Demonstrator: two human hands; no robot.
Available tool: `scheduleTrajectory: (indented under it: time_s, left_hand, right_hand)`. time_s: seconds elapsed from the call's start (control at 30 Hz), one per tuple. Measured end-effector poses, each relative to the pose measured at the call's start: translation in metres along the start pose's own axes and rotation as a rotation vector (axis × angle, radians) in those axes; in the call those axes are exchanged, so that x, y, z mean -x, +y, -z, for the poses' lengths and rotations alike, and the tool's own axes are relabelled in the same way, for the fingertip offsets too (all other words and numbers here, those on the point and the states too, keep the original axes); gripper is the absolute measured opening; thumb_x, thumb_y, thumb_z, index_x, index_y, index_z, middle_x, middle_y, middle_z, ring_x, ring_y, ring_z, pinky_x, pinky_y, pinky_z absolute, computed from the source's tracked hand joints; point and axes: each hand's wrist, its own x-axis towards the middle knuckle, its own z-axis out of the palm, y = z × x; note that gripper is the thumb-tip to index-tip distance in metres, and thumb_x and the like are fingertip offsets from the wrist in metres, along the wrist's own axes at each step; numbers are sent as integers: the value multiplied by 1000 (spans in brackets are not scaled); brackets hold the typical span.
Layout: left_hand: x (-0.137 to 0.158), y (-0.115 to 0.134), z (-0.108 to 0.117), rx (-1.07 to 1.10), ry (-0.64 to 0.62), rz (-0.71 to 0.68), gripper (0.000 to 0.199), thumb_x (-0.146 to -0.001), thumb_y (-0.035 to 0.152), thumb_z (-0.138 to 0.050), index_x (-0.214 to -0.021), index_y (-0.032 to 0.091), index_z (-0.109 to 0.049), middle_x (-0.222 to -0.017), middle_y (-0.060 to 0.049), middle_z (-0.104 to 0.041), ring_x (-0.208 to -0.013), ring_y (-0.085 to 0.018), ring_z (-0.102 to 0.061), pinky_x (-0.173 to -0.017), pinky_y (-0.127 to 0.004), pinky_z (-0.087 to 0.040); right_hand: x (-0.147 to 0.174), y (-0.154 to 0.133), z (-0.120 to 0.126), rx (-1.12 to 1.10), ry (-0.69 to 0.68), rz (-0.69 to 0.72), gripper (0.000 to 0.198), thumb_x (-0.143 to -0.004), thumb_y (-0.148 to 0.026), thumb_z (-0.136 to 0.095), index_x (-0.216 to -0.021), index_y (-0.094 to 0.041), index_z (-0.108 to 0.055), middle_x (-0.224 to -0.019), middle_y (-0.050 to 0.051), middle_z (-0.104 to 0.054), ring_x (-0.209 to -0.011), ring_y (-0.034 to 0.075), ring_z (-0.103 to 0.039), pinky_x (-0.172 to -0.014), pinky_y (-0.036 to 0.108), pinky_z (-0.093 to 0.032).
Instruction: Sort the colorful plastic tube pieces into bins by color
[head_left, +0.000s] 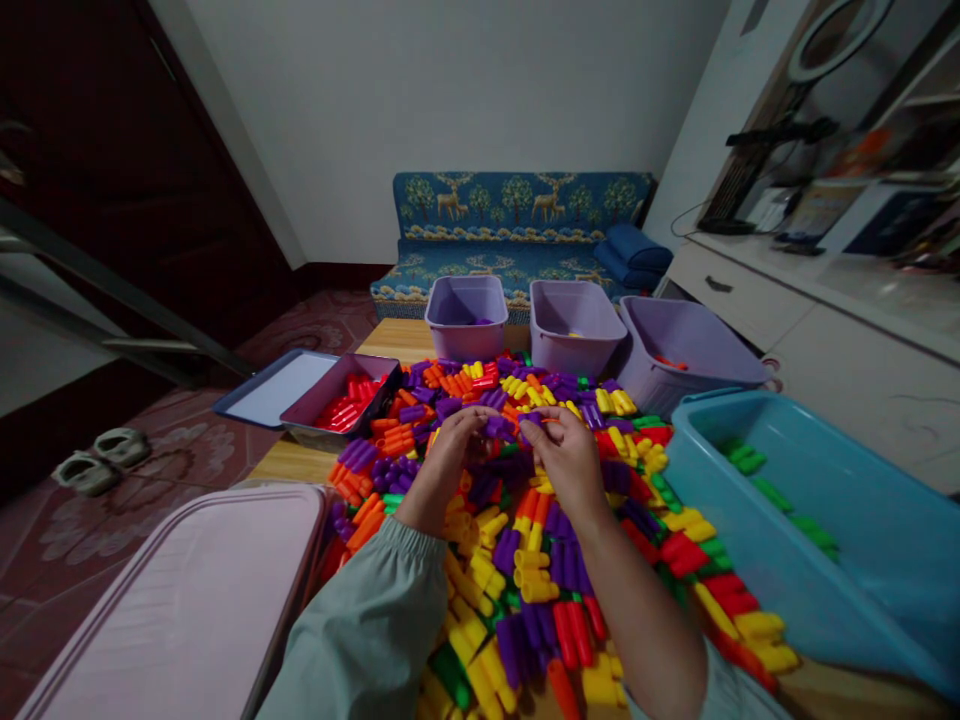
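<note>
Over the middle of a wide heap of plastic toy pieces (531,575), both of my hands are raised close together. Fingers of my left hand (450,455) are closed on a purple plastic piece (499,428). Between the thumb and fingers of my right hand (568,460) is another purple plastic piece (529,418). The two pieces are near each other; I cannot tell whether they touch. Red, orange, yellow, green and purple tube-shaped pieces lie beneath and around both hands, many in joined rows.
Behind the heap stand a lavender bin (466,338) with purple pieces, a second bin (566,345) with some yellow, and a third bin (675,385) with orange-red. A blue tub (780,560) at right holds green pieces. Left are an open box (330,435) of red pieces and a pink lid (187,600).
</note>
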Motion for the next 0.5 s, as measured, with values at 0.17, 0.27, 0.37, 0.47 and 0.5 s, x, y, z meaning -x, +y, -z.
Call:
scheduleTrajectory:
  time_s: [0.17,0.27,0.37,0.47,0.5]
  left_hand:
    - [2,0,-2,-31,-77,26,25,-72,32,-61,-93,17,-62,-58,2,-58,-45,-10,-52,-40,-17,-35]
    - [3,-2,-3,-79,-103,-17,28,-78,38,-59,-98,18,-60,-62,1,-58,-49,-12,-56,-41,-18,-38]
    - [6,-2,-6,-156,-122,-56,37,-85,53,-53,-91,17,-59,-66,-1,-59,-54,-14,-58,-42,-20,-41]
    - [7,0,-10,-261,-148,-98,46,-81,62,-58,-86,17,-58,-66,1,-56,-52,-12,-57,-41,-19,-40]
    - [8,1,-11,-292,-164,-116,46,-79,61,-62,-87,16,-58,-67,1,-56,-51,-11,-56,-40,-18,-39]
  right_hand:
    - [4,-12,-5,-138,-7,-50,40,-71,-43,-69,-101,-17,-63,-63,-1,-63,-53,16,-60,-52,29,-53]
    - [5,-15,-7,-141,-17,-62,41,-69,-40,-70,-102,-17,-63,-65,-1,-64,-53,16,-61,-52,30,-55]
    - [6,-16,-8,-122,7,-25,36,-67,-39,-73,-94,-18,-61,-69,-1,-63,-47,13,-58,-47,27,-50]
    - [6,-14,-6,-57,10,4,30,-67,-40,-74,-82,-18,-60,-67,0,-61,-49,13,-58,-46,25,-49]
    - [5,-13,-5,-23,5,20,29,-68,-40,-73,-80,-17,-61,-67,1,-61,-52,14,-59,-47,26,-49]
